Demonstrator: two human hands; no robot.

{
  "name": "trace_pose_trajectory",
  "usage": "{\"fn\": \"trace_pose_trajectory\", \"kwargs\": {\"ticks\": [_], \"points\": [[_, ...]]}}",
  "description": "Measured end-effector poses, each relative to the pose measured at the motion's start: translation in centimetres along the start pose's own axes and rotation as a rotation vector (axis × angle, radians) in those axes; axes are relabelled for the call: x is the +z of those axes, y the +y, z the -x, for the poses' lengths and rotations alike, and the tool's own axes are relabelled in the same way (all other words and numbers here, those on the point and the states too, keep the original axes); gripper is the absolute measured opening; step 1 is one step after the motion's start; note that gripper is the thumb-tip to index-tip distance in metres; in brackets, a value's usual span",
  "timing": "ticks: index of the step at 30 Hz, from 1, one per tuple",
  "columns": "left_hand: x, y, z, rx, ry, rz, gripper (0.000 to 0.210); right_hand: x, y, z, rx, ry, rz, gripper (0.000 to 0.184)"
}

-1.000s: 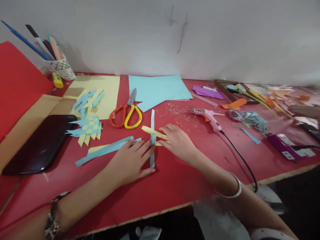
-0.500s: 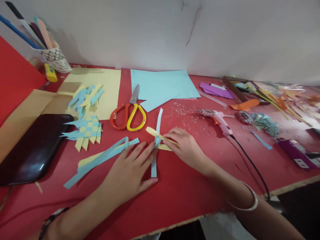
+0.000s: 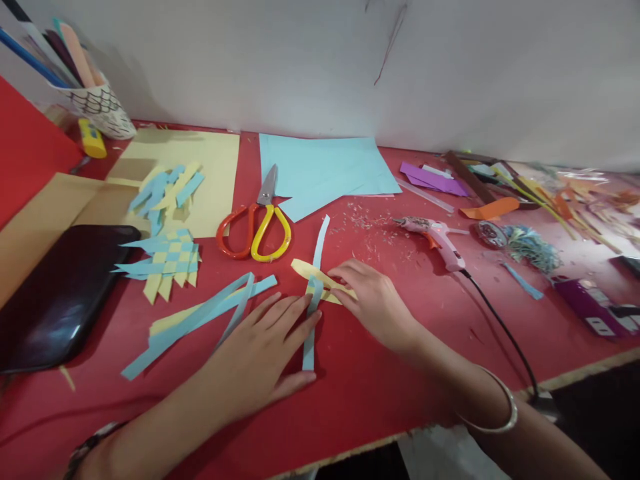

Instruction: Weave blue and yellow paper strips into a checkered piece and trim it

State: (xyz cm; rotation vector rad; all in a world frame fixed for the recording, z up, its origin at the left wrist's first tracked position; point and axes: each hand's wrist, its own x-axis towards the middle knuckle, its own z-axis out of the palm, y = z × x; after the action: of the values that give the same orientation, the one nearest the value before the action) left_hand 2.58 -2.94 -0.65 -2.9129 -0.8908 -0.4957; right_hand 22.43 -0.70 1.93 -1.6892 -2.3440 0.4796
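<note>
With its fingers stretched flat, my left hand (image 3: 265, 343) presses the crossing of several blue and yellow paper strips against the table. My right hand (image 3: 375, 300) pinches a yellow paper strip (image 3: 304, 269) between thumb and fingers, just right of the crossing. A blue paper strip (image 3: 321, 240) runs upright through it, partly hidden by my left fingertips. Loose blue and yellow strips (image 3: 193, 325) lie left of my left hand. Farther left is a finished-looking woven piece of blue and yellow paper (image 3: 173, 258). Scissors (image 3: 269, 187) with red and yellow handles rest behind the hands.
Blue paper (image 3: 330, 163) and a yellow sheet (image 3: 223, 150) lie along the wall. A pink glue gun (image 3: 437, 237) with a black cord sits right of my right hand. At left are a dark, glossy flat object (image 3: 60, 300) and a pen cup (image 3: 107, 113).
The yellow strip's free end has come down flatter across the blue strip. My left fingers have shifted slightly down and over the crossing. My right hand keeps its pinch.
</note>
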Motion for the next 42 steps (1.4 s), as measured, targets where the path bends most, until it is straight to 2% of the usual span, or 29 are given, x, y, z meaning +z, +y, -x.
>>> {"fn": "trace_pose_trajectory", "kwargs": {"ticks": [6, 16, 21, 24, 30, 42], "points": [[0.1, 0.0, 0.0, -0.018, 0.007, 0.031, 0.049, -0.2, -0.7, 0.1, 0.061, -0.06, -0.022, 0.017], [-0.3, -0.7, 0.0, -0.058, -0.016, 0.143, 0.059, 0.2, 0.3, 0.0, -0.058, -0.024, -0.121, 0.016], [0.1, -1.3, -0.6, -0.141, 0.06, 0.018, 0.062, 0.4, 0.6, 0.0, -0.155, -0.016, -0.101, 0.023], [1.0, -1.4, -0.8, -0.163, 0.008, -0.034, 0.064, 0.5, 0.7, -0.1, -0.164, -0.007, -0.065, 0.025], [1.3, -1.5, -0.8, -0.233, -0.187, 0.049, 0.069, 0.3, 0.2, 0.1, -0.104, -0.02, 0.02, 0.024], [0.8, -0.9, -0.6, -0.132, -0.16, 0.003, 0.06, -0.6, -1.1, 0.5, 0.064, -0.085, 0.155, 0.021]]}}
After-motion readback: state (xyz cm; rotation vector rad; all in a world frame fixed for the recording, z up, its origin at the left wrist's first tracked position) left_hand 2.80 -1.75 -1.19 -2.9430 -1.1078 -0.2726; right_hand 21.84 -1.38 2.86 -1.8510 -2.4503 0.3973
